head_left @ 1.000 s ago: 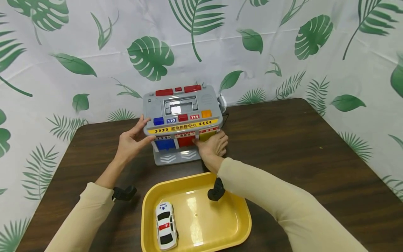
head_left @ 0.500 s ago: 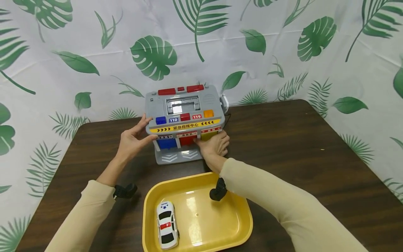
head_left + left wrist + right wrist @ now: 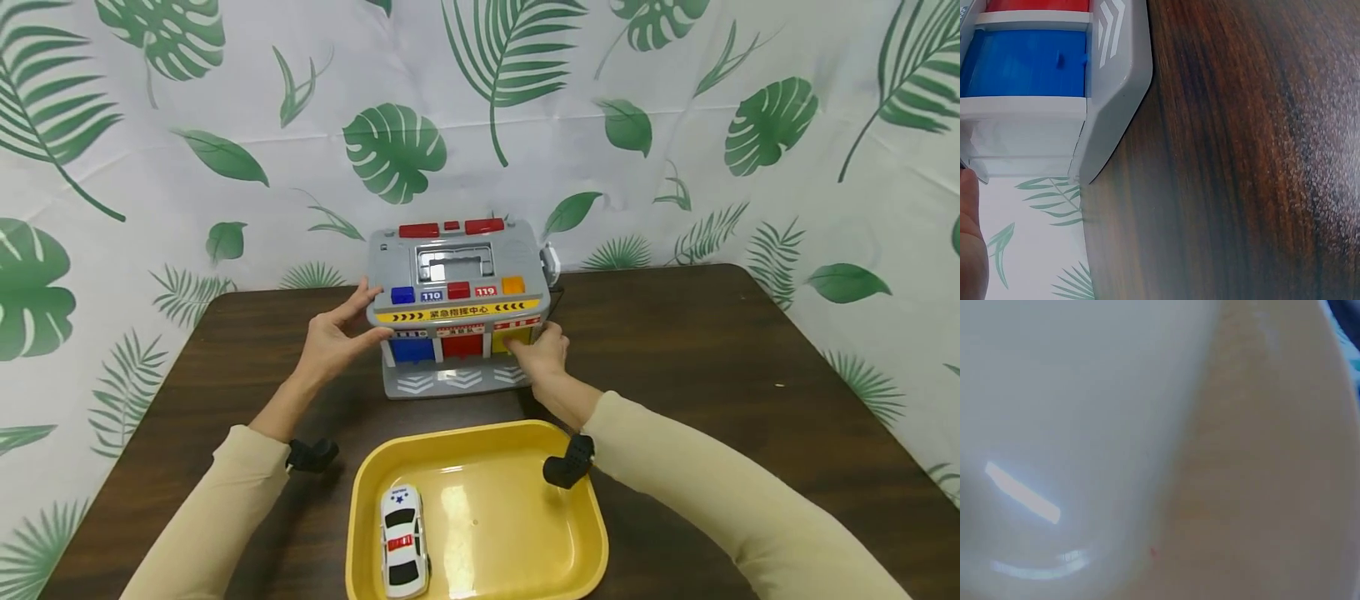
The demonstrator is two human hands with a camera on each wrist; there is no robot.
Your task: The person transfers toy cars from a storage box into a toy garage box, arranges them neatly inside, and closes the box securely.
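A grey toy garage (image 3: 461, 320) stands upright at the back of the table, with blue (image 3: 413, 350), red (image 3: 462, 345) and yellow doors (image 3: 517, 338) under its roof. My left hand (image 3: 332, 340) grips the roof's left end, thumb at the front corner and fingers along the side. The right hand (image 3: 546, 356) holds the garage's front right corner, its thumb over the yellow door and its other fingers curled at the side. In the left wrist view the blue door (image 3: 1025, 62) is down, and part of a finger (image 3: 969, 225) shows at the left edge.
A yellow tray (image 3: 480, 433) lies in front of the garage, under the right forearm. Inside it, at the left, is a white toy police car (image 3: 403, 542). A leaf-print cloth (image 3: 480, 125) hangs behind the dark wooden table (image 3: 675, 350). The right wrist view is a blurred close-up.
My right hand has shifted right, its thumb moving from beside the red door onto the yellow one, uncovering the ramp's third arrow mark. The left hand keeps its hold. The head view has turned slightly.
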